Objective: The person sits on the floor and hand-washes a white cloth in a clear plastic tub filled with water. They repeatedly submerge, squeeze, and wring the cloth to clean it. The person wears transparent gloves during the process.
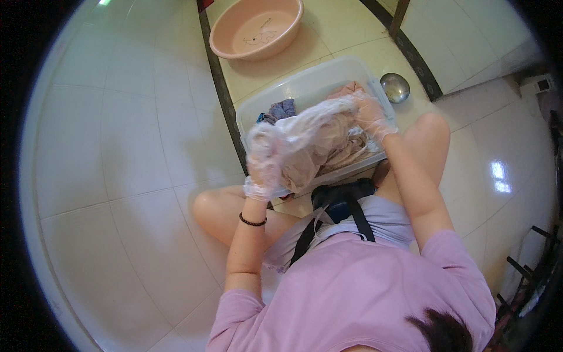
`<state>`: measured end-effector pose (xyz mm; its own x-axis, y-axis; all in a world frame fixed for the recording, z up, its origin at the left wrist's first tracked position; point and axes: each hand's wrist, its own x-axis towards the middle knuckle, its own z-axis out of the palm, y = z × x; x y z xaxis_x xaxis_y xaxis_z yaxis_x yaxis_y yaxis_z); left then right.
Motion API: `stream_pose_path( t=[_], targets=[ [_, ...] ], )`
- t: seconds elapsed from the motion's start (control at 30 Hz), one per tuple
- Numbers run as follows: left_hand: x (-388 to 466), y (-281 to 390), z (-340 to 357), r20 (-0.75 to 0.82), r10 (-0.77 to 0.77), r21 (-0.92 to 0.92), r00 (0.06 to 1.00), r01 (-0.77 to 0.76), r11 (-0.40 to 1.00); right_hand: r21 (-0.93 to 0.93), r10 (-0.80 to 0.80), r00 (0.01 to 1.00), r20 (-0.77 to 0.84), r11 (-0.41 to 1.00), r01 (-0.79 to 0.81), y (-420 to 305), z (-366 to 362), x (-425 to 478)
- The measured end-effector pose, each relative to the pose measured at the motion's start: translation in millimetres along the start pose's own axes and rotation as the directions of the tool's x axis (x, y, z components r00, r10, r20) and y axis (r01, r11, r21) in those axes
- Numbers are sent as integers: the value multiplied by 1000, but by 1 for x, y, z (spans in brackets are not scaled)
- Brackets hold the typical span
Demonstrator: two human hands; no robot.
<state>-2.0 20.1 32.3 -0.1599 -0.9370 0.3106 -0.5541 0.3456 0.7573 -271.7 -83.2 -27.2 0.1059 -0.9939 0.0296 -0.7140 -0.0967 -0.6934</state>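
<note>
A white wet cloth (314, 116) is stretched and bunched between my two hands, blurred in places. My left hand (264, 160), in a clear plastic glove, grips one end of it near the left side of a translucent plastic tub (303, 86). Gloved the same way, my right hand (368, 113) holds the other end near the tub's right wall. Beneath the cloth, beige fabric (347, 154) lies heaped in the tub. A bluish-grey cloth (281, 111) sits at the tub's left, and a peach cloth (347, 89) shows behind my right hand.
Beyond the tub stands a peach plastic basin (259, 31) with an elephant drawing. A round metal bowl (395, 88) rests on the floor right of the tub. Pale tiles (140, 176) cover the left side; a black rack (528, 268) stands at the lower right.
</note>
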Motion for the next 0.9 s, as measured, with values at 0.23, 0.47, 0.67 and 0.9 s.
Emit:
stream_pose_path(
  t=[0.23, 0.47, 0.67, 0.9],
  targets=[
    [-37, 43, 48, 712, -66, 266, 699, -182, 947, -287, 95, 717, 690, 946, 151, 1, -28, -12],
    [13, -14, 41, 346, -470, 481, 812, 277, 832, 281, 106, 921, 376, 934, -222, -20, 18, 1],
    [43, -84, 65, 489, -555, 599, 673, 203, 775, -416, 261, 715, 648, 908, 46, -51, 33, -14],
    [59, -34, 13, 93, -367, 68, 926, 362, 930, -334, -4, 905, 425, 928, 162, -44, 8, -41]
  ],
)
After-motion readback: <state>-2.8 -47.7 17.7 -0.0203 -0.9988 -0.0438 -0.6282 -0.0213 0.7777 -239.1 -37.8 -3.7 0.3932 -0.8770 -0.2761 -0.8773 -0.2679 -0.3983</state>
